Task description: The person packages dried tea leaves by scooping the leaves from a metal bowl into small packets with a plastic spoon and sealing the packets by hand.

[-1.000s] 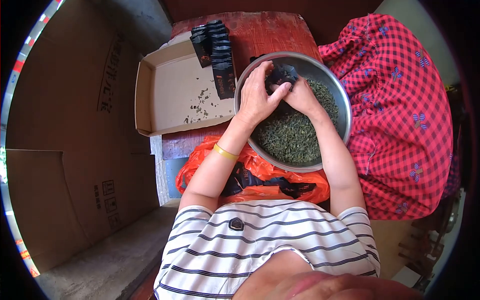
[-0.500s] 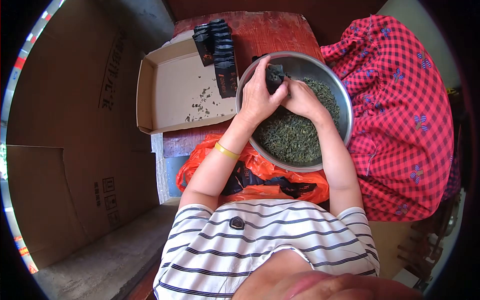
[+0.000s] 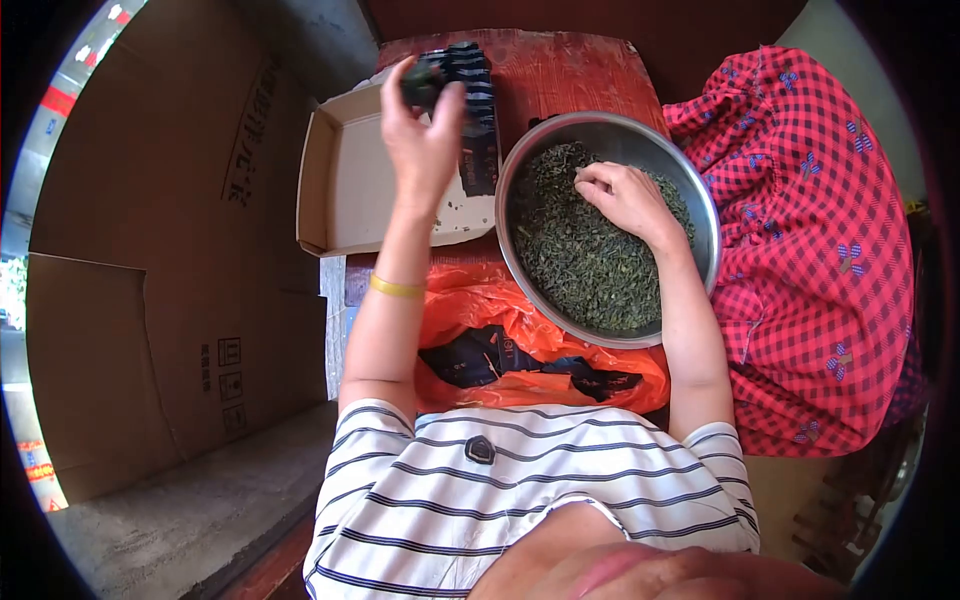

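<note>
Likely mid-transfer: left hand grips black pouch, 11 o'clock; probably needs keeping upright. Right hand curled at dried leaves, 2 o'clock, hold unclear.

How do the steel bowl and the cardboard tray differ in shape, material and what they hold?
The steel bowl is round, while the cardboard tray has straight sides and corners. The bowl is shiny metal; the tray is plain tan cardboard. The bowl holds a broad mass of dried leaves, whereas the tray has only scattered bits and a row of black packets. Both are open-topped.
</note>
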The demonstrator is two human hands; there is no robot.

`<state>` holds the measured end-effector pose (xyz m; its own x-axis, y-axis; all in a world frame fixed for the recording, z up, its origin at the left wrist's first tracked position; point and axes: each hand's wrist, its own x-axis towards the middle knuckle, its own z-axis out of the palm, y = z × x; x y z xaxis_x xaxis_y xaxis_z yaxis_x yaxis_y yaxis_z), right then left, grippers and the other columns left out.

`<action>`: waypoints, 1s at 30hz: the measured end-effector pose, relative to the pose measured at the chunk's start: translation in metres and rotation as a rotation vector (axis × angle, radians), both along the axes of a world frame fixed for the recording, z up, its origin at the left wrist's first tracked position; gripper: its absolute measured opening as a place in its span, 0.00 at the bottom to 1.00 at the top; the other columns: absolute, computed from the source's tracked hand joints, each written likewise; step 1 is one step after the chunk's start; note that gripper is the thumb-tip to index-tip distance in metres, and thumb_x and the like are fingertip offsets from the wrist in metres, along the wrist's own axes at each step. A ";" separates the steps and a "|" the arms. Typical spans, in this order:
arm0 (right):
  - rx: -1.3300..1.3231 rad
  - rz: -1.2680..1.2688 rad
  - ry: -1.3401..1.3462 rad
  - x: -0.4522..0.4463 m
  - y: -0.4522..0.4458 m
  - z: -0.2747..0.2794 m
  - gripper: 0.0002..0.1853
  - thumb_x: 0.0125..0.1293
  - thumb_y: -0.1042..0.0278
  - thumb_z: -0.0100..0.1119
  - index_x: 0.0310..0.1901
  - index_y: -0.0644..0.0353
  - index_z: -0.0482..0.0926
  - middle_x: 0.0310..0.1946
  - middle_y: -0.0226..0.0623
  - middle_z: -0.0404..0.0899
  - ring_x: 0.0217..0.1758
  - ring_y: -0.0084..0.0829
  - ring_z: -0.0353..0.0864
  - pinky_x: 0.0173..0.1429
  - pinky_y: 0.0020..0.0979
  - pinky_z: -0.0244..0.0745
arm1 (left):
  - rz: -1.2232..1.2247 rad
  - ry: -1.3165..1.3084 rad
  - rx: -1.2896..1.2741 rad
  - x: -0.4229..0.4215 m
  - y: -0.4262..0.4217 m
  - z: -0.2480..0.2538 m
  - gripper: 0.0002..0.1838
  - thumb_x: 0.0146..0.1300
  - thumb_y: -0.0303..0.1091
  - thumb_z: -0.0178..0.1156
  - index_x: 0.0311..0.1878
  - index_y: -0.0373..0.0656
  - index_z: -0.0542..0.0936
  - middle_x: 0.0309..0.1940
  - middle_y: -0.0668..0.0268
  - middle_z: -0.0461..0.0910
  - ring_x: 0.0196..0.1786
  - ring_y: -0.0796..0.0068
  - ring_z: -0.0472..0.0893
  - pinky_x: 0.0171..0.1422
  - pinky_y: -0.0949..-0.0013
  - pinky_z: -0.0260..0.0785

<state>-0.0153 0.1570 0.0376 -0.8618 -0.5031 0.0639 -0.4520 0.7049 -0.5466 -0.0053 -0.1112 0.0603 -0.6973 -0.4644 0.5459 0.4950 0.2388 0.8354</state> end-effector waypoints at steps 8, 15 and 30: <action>-0.067 -0.005 -0.083 -0.005 0.001 -0.013 0.14 0.66 0.58 0.62 0.44 0.60 0.83 0.34 0.41 0.84 0.37 0.35 0.83 0.44 0.35 0.76 | 0.172 -0.462 -0.089 -0.067 -0.060 -0.077 0.29 0.53 0.41 0.72 0.55 0.37 0.78 0.44 0.50 0.84 0.45 0.56 0.85 0.46 0.61 0.79; -0.055 -0.017 -0.119 -0.003 0.001 -0.012 0.13 0.66 0.58 0.62 0.43 0.60 0.83 0.32 0.39 0.84 0.35 0.33 0.82 0.43 0.34 0.75 | 0.006 -0.529 -0.034 -0.089 -0.046 -0.095 0.54 0.56 0.58 0.70 0.73 0.27 0.57 0.68 0.40 0.67 0.71 0.50 0.68 0.74 0.59 0.59; -0.358 -0.137 -0.193 -0.017 0.004 -0.024 0.13 0.70 0.57 0.59 0.38 0.59 0.82 0.22 0.25 0.78 0.27 0.16 0.76 0.33 0.26 0.70 | -0.850 -0.476 -0.317 0.075 0.017 0.035 0.10 0.68 0.35 0.63 0.42 0.37 0.86 0.30 0.65 0.85 0.33 0.80 0.82 0.40 0.73 0.75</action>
<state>-0.0325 0.1609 0.0137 -0.9325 -0.3583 0.0450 -0.2329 0.5014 -0.8333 0.0701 -0.0946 0.0956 -0.9050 0.4022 0.1383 0.2372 0.2075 0.9490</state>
